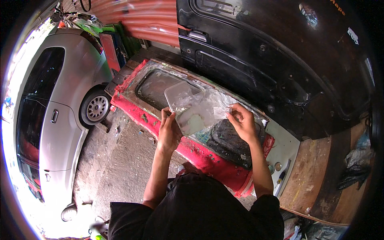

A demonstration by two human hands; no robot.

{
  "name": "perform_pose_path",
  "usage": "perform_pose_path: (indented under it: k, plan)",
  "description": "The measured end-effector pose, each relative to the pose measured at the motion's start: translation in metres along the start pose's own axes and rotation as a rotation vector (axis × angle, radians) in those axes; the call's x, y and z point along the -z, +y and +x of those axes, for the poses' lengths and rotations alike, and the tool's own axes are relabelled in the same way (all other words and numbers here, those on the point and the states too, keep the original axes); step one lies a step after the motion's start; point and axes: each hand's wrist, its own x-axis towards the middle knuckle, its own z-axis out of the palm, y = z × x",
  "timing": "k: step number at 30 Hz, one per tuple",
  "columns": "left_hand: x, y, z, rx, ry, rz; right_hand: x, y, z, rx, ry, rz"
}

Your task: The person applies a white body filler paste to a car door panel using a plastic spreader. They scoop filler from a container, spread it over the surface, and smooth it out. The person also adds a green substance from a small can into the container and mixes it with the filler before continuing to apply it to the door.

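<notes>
My left hand is closed on the near left edge of a clear square plastic tub. The tub is tilted, and a pale greenish-white patch of material lies in its lower part. To its right, my right hand pinches a small clear plastic packet between thumb and fingers. Its contents are too small to make out. Below both hands lies a long worn metal panel with rounded recesses, resting on a red cloth.
A large black vehicle panel stands along the far side. A silver car is parked at the left. On the right are a wooden board, a small round tin, a dark-handled tool and plastic bags.
</notes>
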Motion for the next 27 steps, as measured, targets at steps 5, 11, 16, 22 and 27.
perform_pose_path:
  k: [5,11,16,22,27]
  plan:
    - [-0.005,0.012,0.001,0.035,0.017,0.003,0.014,-0.021,0.01,0.042,-0.126,-0.385]
    - [0.002,0.007,0.006,0.048,-0.005,-0.004,0.011,-0.015,-0.001,0.006,-0.103,-0.332]
    - [-0.004,0.002,0.008,0.06,0.042,-0.037,-0.01,-0.004,-0.01,-0.033,-0.088,-0.208]
    - [0.002,-0.002,0.011,0.109,0.006,-0.013,-0.022,-0.009,-0.013,-0.051,-0.107,-0.185]
    - [0.001,-0.01,0.011,0.149,0.051,-0.069,-0.031,-0.01,-0.016,-0.059,-0.12,-0.207]
